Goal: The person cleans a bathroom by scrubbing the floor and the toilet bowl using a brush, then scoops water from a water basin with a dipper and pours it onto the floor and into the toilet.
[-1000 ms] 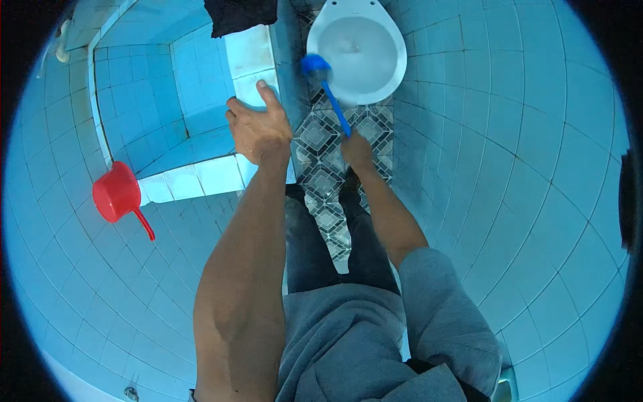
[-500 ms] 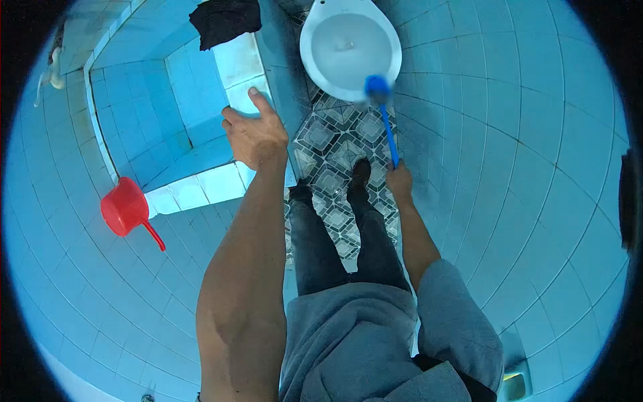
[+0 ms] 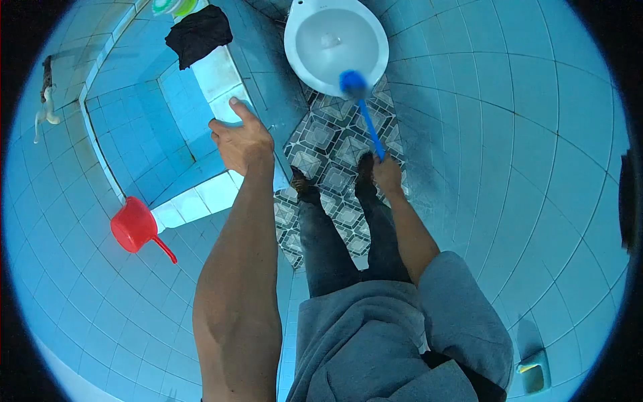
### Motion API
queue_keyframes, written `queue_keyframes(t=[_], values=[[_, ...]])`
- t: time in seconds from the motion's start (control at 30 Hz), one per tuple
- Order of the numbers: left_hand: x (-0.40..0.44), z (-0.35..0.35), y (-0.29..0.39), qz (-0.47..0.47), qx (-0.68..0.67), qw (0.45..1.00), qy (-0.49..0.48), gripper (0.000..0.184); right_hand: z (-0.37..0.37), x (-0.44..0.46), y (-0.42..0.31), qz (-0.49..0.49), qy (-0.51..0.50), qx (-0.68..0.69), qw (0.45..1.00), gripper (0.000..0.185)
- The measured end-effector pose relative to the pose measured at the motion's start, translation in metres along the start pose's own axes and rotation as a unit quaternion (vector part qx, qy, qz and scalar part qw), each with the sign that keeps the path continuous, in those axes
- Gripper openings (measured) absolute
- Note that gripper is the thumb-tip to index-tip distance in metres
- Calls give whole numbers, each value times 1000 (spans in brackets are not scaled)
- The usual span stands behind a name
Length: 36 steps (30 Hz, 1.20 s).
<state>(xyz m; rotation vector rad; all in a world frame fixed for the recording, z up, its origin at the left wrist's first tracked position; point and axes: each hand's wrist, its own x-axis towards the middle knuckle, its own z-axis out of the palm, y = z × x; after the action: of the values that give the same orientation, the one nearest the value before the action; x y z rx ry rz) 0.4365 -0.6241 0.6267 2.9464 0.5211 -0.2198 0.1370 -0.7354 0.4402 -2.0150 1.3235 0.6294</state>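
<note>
Blue toilet brush (image 3: 367, 119) is by the toilet bowl (image 3: 382, 50), right hand (image 3: 387, 175) curled round the handle (image 3: 374, 139) end, left hand (image 3: 242, 144) loosely spread left of the bowl. Probably light, stiff plastic, so grab that end.

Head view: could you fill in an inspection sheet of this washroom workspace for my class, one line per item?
Surface: patterned floor tiles; pale tiled ledge bordering a blue-tiled basin.
Job's things: blue brush, its head at the front rim of the white toilet bowl; contact unclear.
Clutter: black cloth on the ledge; red dipper at the ledge's far left end; green item cut off at the top edge.
Hands: right hand grips the brush handle; left hand at the ledge corner, thumb spread.
Cables: nothing seen.
Surroundings: blue tiled walls; white pipe fitting at left; dark object at the right edge, unclear.
</note>
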Motion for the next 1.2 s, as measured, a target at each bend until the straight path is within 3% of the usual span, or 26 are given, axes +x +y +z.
queue_keyframes(t=[0.07, 0.2, 0.37, 0.57, 0.7, 0.93, 1.0, 1.2], values=[[-1, -1, 1, -8, 3, 1000, -10, 75, -19, 13, 3, 61, 4, 44, 997, 42], [-2, -3, 3, -10, 5, 1000, -13, 77, -10, 18, 8, 30, 40, 28, 998, 44], [0, -2, 1, 2, 0, 1000, -15, 81, 21, -18, 7, 5, -22, -23, 999, 41], [-3, -7, 4, -24, -17, 999, -36, 82, -11, 12, 19, 58, -6, 17, 998, 42], [-3, -8, 4, -7, -6, 1000, -29, 77, -12, 19, 23, 32, 43, 14, 998, 43], [-2, -5, 3, -4, 0, 1000, -14, 77, 19, -25, 22, 10, -11, -28, 999, 46], [-1, -4, 2, -10, 2, 1000, -17, 77, 17, -16, 29, 60, 0, 22, 998, 47], [-2, -4, 4, -8, -1, 1000, -20, 78, 18, 0, 25, 84, -7, 47, 995, 47]])
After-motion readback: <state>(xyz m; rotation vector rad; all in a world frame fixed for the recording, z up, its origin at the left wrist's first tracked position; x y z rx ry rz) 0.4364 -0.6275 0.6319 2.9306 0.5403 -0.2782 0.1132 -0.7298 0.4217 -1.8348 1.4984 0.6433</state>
